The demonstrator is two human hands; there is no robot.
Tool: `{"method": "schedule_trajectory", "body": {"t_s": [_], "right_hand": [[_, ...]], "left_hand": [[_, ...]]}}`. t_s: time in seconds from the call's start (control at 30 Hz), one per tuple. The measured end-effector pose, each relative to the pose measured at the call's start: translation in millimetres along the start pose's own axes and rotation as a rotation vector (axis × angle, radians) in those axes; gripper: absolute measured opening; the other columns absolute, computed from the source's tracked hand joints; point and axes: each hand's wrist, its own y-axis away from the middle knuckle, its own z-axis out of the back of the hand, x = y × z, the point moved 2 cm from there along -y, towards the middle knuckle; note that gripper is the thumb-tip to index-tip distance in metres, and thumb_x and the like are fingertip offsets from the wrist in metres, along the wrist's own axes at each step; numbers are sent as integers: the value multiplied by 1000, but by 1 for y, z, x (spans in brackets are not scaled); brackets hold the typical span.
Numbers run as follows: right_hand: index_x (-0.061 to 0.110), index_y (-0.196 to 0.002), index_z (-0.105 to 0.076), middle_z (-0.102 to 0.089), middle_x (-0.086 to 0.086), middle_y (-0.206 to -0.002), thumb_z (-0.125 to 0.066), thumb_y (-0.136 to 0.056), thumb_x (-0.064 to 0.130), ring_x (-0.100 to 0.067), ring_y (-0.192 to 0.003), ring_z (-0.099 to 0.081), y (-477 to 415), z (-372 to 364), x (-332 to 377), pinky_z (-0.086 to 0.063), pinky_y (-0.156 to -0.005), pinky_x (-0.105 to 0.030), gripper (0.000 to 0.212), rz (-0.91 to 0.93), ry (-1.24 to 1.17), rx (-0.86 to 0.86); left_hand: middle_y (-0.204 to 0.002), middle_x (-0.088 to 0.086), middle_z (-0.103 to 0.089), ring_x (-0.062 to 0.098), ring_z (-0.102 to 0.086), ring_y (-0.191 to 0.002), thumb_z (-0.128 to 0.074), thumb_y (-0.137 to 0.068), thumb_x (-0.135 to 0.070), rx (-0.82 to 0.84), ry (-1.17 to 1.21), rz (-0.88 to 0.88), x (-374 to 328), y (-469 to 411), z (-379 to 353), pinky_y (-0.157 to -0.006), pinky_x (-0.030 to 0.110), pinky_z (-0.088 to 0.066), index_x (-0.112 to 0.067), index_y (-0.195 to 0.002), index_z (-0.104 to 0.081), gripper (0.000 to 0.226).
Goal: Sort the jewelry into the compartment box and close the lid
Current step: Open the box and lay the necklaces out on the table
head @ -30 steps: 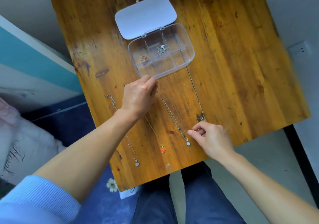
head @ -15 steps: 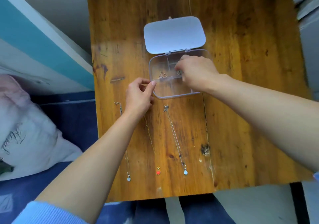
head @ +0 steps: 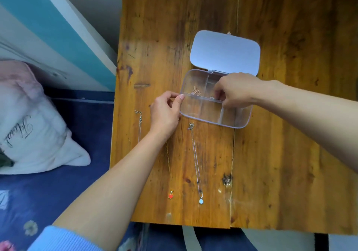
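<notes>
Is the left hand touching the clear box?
Touching. In the head view, the left hand has its thumb and fingertips pressed on the left wall of the clear box, with no table showing between them.

The table [head: 280, 154] is honey-orange wood with dark streaked grain and a few black knots, and the box [head: 201, 113] on it is clear plastic with a pale grey-white lid [head: 225, 52]. Inside lies a coppery-pink chain [head: 196, 91]; below it, a gold necklace ends in a red heart [head: 170, 196], a silver one in a light blue drop [head: 201, 200]. At the left the wall [head: 48, 24] is teal and white, the pillow [head: 33, 126] white and pink with black script, the bedding [head: 34, 202] navy with small flowers, the sleeve [head: 64, 240] ribbed light blue.
</notes>
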Motion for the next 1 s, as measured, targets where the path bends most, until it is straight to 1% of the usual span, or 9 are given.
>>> {"method": "schedule_trajectory", "body": {"t_s": [0.07, 0.17, 0.23, 0.37, 0.47, 0.6, 0.77, 0.87, 1.0], "right_hand": [[28, -84, -67, -65, 6, -83, -69, -71, 22, -21, -78, -58, 3, -3, -3, -41, -58, -27, 15, 12, -62, -23], [23, -86, -71, -67, 5, -83, -74, -73, 25, -18, -79, -60, 9, -8, -6, -49, -64, -30, 14, 32, -179, -60], [21, -82, -73, -69, 3, -81, -75, -76, 22, -16, -76, -60, 13, -12, -7, -49, -63, -30, 7, 24, -248, -129], [19, -81, -75, -67, 3, -76, -75, -81, 21, -9, -70, -57, 19, -11, -9, -38, -55, -19, 1, -6, -349, -290], [18, -88, -75, -66, 5, -76, -71, -85, 20, -5, -70, -58, 28, -3, -13, -41, -60, -16, 6, -56, -494, -407], [15, -97, -73, -72, 2, -76, -63, -90, 13, -8, -63, -70, 48, -5, -24, -46, -50, -9, 12, -163, -782, -420], [19, -82, -74, -76, -3, -72, -72, -85, 13, -14, -64, -73, 81, -27, -26, -47, -45, -16, 7, -269, -1156, -462], [16, -77, -77, -76, -5, -74, -77, -80, 12, -16, -67, -74, 95, -42, -21, -49, -47, -18, 5, -308, -1338, -434], [13, -76, -77, -76, -7, -76, -75, -77, 3, -14, -70, -73, 109, -65, -15, -51, -50, -17, 10, -428, -1616, -374]], "left_hand": [[-67, 14, -65, 35, -68, -65, -57, -94, -28, -4, 4, 14, -1, 2, -2, -69, 49, -59, -18, -91, -64, 13], [-80, 26, -66, 35, -69, -59, -55, -96, -28, -14, 24, 39, -3, 6, -3, -44, 25, -54, -16, -93, -64, 15], [-84, 28, -67, 33, -69, -55, -55, -96, -27, -10, 40, 56, -4, 6, -4, -40, 20, -48, -14, -94, -65, 17], [-76, 25, -65, 32, -70, -55, -55, -96, -27, 16, 100, 86, -4, 6, -6, -57, 40, -56, -13, -94, -63, 16], [-62, 12, -61, 32, -70, -56, -55, -96, -27, 23, 139, 103, -6, 7, -9, -63, 46, -60, -20, -87, -59, 13], [-74, 18, -67, 34, -69, -71, -60, -93, -27, 10, 89, 99, -11, 5, -7, -74, 50, -58, -15, -93, -64, 13], [-97, 7, -67, 22, -64, -89, -64, -88, -19, -166, -205, -277, -40, 7, -2, -81, 35, -51, -11, -100, -67, 15], [-100, 8, -66, 24, -62, -94, -58, -88, -11, 32, -327, -468, -60, 6, -24, -83, 40, -51, -12, -100, -70, 17], [-110, 7, -60, 29, -50, -106, -54, -90, -13, 262, -681, -612, -68, 2, -59, -86, 39, -40, -23, -119, -64, 32]]}}
